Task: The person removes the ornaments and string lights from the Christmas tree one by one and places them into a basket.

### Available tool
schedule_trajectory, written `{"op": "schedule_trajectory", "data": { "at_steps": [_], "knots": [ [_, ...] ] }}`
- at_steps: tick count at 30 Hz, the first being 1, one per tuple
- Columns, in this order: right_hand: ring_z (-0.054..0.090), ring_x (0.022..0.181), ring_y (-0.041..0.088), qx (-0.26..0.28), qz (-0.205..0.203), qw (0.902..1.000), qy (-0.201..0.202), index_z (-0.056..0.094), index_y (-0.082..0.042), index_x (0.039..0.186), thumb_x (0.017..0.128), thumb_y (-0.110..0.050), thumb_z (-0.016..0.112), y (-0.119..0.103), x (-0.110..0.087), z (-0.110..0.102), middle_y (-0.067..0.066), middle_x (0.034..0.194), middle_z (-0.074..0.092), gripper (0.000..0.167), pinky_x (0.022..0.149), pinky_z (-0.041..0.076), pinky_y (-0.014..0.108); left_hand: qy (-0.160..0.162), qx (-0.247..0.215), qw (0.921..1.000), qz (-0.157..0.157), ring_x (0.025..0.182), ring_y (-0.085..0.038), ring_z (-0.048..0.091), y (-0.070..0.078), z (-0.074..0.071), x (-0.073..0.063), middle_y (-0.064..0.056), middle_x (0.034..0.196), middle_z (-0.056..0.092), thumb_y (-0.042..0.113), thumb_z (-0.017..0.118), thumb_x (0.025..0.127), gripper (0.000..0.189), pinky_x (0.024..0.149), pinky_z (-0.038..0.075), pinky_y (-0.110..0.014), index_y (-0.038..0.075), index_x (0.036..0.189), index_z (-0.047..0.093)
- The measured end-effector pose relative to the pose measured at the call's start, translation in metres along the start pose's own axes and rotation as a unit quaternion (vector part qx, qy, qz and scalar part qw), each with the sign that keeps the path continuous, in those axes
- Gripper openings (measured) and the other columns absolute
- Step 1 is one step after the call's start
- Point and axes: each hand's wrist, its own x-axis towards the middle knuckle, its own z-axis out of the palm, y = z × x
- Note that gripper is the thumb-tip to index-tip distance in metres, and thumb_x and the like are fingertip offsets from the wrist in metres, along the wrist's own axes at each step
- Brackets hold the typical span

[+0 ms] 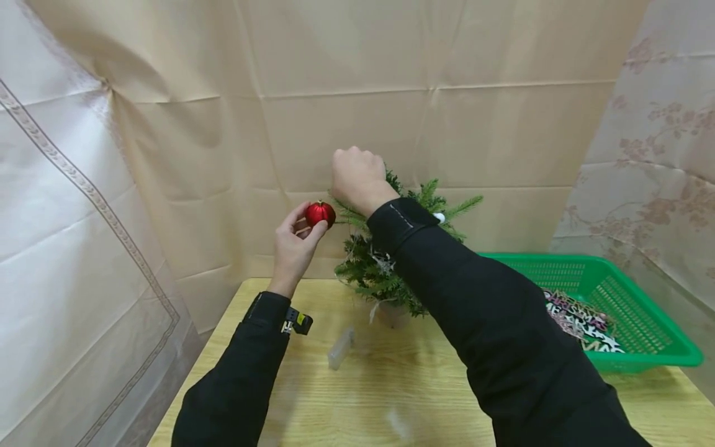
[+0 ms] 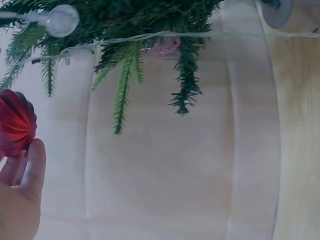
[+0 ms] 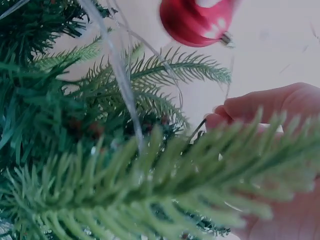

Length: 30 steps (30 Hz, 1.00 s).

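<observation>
A shiny red Christmas ball [image 1: 320, 213] with ridged sides is held by my left hand [image 1: 295, 251], thumb and fingers around it, just left of a small Christmas tree [image 1: 365, 267]. In the right wrist view a thin string [image 3: 229, 75] runs from the cap of the ball [image 3: 195, 22] to the fingertips of my right hand [image 3: 270, 110], which pinch it beside a green branch [image 3: 175, 180]. From the head, the right hand [image 1: 359, 177] appears with curled knuckles at the tree's upper left; its fingertips are hidden there.
A green basket [image 1: 689, 354] with patterned pieces inside stands at the right of the wooden table [image 1: 313, 403]. A small clear plastic piece [image 1: 341, 349] lies before the tree. Clear wiring with a round bulb [image 2: 62, 21] winds through the branches. Beige cloth [image 1: 346, 62] hangs behind.
</observation>
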Motion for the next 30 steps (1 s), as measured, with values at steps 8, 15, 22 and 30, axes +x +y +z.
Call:
{"op": "schedule_trajectory", "data": {
  "at_steps": [8,15,22,30],
  "knots": [
    [0.058,0.071,0.021,0.023,-0.005,0.9997,0.002,0.058,-0.011,0.086,0.099,-0.015,0.056,0.001,-0.001,0.002,0.004,0.079,0.058,0.014,0.058,0.044,0.033,0.012,-0.004,0.9999,-0.007,0.112,-0.034,0.063,0.006,-0.008,0.004,-0.021,0.134,0.06,0.014,0.077,0.092,0.057,0.094,0.054,-0.044,0.002,0.144,0.055],
    [0.033,0.059,0.016,0.049,-0.049,0.9973,0.022,0.04,-0.016,0.065,0.094,-0.005,0.05,-0.002,-0.005,0.005,-0.002,0.063,0.028,0.033,0.051,0.029,0.029,0.048,-0.009,0.9988,-0.001,0.109,-0.029,0.063,0.01,-0.018,0.002,-0.018,0.132,0.061,0.014,0.08,0.089,0.059,0.096,0.054,-0.037,0.001,0.142,0.056],
    [0.037,0.058,0.014,0.064,-0.123,0.9879,0.069,0.055,-0.014,0.068,0.097,-0.005,0.051,-0.007,-0.02,0.005,-0.001,0.062,0.041,0.031,0.051,0.03,0.026,0.076,-0.036,0.9964,0.005,0.106,-0.023,0.063,0.018,-0.03,-0.013,-0.011,0.131,0.064,0.019,0.08,0.09,0.057,0.097,0.053,-0.03,0.002,0.14,0.059],
    [0.066,0.077,0.015,0.105,-0.193,0.9744,0.048,0.079,-0.01,0.102,0.101,-0.013,0.059,-0.005,-0.042,0.003,0.003,0.093,0.074,0.02,0.067,0.054,0.029,0.078,-0.103,0.9914,0.022,0.106,-0.026,0.065,0.034,-0.031,-0.033,-0.008,0.132,0.062,0.012,0.079,0.09,0.051,0.094,0.054,-0.027,0.008,0.139,0.062]
  ]
}}
